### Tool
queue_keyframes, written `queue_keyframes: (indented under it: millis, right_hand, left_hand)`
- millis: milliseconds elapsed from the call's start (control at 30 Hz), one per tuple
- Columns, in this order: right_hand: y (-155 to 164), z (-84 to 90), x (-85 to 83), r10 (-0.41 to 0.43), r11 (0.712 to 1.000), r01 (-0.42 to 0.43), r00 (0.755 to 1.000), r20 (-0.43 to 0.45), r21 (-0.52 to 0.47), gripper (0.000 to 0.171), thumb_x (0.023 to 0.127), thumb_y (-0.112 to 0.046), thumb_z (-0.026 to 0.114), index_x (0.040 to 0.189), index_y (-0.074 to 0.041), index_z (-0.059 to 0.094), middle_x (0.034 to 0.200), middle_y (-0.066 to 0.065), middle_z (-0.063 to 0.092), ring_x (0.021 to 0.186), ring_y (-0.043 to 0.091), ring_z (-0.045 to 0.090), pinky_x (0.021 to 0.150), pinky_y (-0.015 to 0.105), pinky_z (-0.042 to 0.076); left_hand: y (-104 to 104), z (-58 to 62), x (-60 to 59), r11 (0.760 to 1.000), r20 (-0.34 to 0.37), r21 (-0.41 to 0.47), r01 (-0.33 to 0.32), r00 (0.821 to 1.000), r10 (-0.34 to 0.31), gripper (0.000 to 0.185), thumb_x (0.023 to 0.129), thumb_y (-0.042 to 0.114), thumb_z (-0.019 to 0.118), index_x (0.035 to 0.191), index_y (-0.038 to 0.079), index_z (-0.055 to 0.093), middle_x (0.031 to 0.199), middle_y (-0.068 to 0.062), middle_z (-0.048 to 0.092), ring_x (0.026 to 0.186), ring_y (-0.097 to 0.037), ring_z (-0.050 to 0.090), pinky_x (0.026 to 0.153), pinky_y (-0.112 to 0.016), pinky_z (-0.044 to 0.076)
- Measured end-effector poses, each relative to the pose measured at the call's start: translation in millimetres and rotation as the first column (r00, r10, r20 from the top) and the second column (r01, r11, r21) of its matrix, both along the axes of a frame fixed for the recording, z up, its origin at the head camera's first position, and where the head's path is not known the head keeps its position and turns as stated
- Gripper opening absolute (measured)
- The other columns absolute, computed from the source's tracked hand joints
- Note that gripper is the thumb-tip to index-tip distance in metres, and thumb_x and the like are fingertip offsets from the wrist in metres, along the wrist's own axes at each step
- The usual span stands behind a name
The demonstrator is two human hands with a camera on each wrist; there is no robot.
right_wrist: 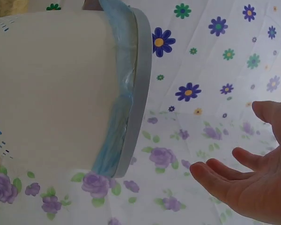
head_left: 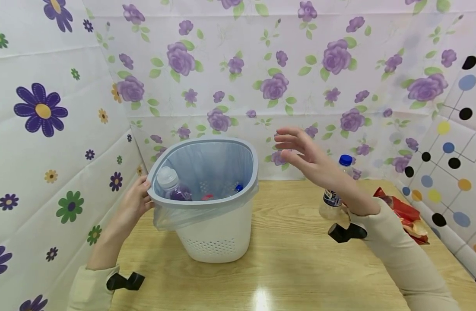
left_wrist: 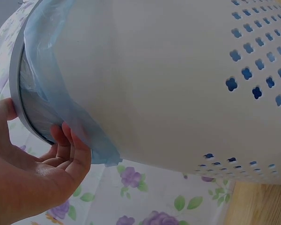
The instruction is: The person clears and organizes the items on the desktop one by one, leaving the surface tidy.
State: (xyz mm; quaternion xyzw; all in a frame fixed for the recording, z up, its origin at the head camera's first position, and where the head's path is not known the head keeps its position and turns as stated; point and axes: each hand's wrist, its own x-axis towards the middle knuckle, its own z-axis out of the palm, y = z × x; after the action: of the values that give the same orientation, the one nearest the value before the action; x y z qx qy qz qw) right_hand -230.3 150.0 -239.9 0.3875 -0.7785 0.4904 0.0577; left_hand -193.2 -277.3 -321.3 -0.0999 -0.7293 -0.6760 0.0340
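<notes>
While your left hand (head_left: 134,204) grips the grey rim at the left edge of the bin (head_left: 218,233), fingers curled under the rim and thumb on top in the left wrist view, the bin stands left of centre in the head view on the wooden table (head_left: 292,268). Your right hand (head_left: 306,157) hangs in the air to the right of the bin's rim, fingers spread and relaxed, holding nothing and touching nothing.

A pale blue liner (head_left: 172,218) is folded over the rim and sags at the front left. Inside the bin, one bottle with a white cap and purple contents (head_left: 172,185) lies at the left; beside it a small red piece (head_left: 207,197) and a small blue cap (head_left: 239,188) show, too small to tell more.

Right of centre, partly behind your right wrist, one clear bottle with a blue cap (head_left: 333,196) stands upright on the table, well apart from the bin. At the right edge lies one red crumpled wrapper (head_left: 403,211), partly hidden by your right sleeve (head_left: 401,255). Flowered sheets (head_left: 238,77) wall in the table at the back and left; a dotted sheet (head_left: 461,142) closes the right.
</notes>
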Motion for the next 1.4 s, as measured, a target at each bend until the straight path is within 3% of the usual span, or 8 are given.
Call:
queue_keyframes:
  millis: [167,400,633,833,967,1200,1400]
  right_hand:
    - [17.5,-5.0,-6.8,-0.042,0.999,0.042,0.999,-0.003,0.010,0.040,0.103,-0.017,0.044,0.142,-0.008,0.038,0.142,0.014,0.046,0.131,0.030,0.046,0.098,0.015,0.044]
    - [42.3,-18.3,-19.3,-0.101,0.994,0.102,0.994,0.035,-0.032,0.036,0.103,-0.019,0.047,0.136,-0.005,0.047,0.132,0.001,0.055,0.119,0.006,0.055,0.093,0.014,0.048]
    - [58.6,-24.6,-28.6,-0.125,0.988,0.133,0.988,0.089,-0.085,0.032,0.102,-0.020,0.048,0.130,-0.006,0.052,0.123,-0.008,0.058,0.114,0.008,0.057,0.091,0.015,0.050]
    - [69.5,-30.4,-31.7,-0.207,0.975,0.213,0.975,0.086,-0.068,0.030,0.102,-0.022,0.049,0.127,-0.006,0.056,0.118,-0.014,0.060,0.109,0.003,0.059,0.089,0.013,0.050]
    - [77.4,-34.0,-32.1,-0.316,0.947,0.319,0.947,0.065,-0.044,0.033,0.101,-0.024,0.051,0.128,-0.005,0.055,0.113,-0.017,0.060,0.102,-0.003,0.059,0.086,0.010,0.048]
    - [88.0,-39.6,-33.9,-0.487,0.870,0.491,0.870,0.081,-0.037,0.034,0.100,-0.027,0.052,0.127,-0.006,0.055,0.109,-0.019,0.058,0.097,-0.005,0.057,0.082,0.007,0.045]
    - [93.1,-49.0,-39.7,-0.571,0.807,0.578,0.816,0.095,-0.116,0.031,0.099,-0.022,0.053,0.125,-0.005,0.054,0.107,-0.018,0.056,0.101,-0.004,0.054,0.084,0.005,0.043]
  left_hand:
    - [-0.5,1.2,-0.1,1.000,0.004,-0.002,-0.001,1.000,0.001,0.021,0.105,0.033,0.035,0.122,0.022,0.040,0.100,0.012,0.057,0.090,-0.002,0.061,0.076,-0.020,0.052]
    - [0.0,1.1,-0.2,1.000,-0.002,-0.009,0.003,1.000,-0.003,0.021,0.105,0.031,0.034,0.122,0.021,0.040,0.099,0.011,0.056,0.090,-0.003,0.060,0.076,-0.021,0.052]
    - [-0.3,0.3,0.8,1.000,-0.021,-0.013,0.005,1.000,-0.005,0.021,0.105,0.030,0.033,0.123,0.021,0.041,0.100,0.011,0.056,0.090,-0.003,0.060,0.076,-0.021,0.052]
    - [-0.1,1.2,0.6,1.000,-0.017,-0.002,0.016,1.000,-0.016,0.020,0.106,0.031,0.033,0.121,0.021,0.042,0.099,0.011,0.056,0.090,-0.003,0.061,0.076,-0.021,0.052]
    - [0.3,0.6,0.4,1.000,-0.014,-0.005,0.009,1.000,-0.009,0.020,0.106,0.030,0.033,0.121,0.021,0.041,0.099,0.012,0.056,0.089,-0.003,0.060,0.075,-0.020,0.052]
    - [-0.9,-1.5,2.4,0.999,-0.041,-0.025,0.022,0.999,-0.023,0.021,0.106,0.029,0.032,0.123,0.022,0.041,0.102,0.010,0.056,0.090,-0.003,0.060,0.076,-0.020,0.052]
    - [-0.3,-1.6,2.5,0.999,-0.043,-0.019,0.034,0.998,-0.034,0.021,0.105,0.030,0.032,0.123,0.022,0.041,0.102,0.011,0.057,0.091,-0.003,0.060,0.076,-0.020,0.052]
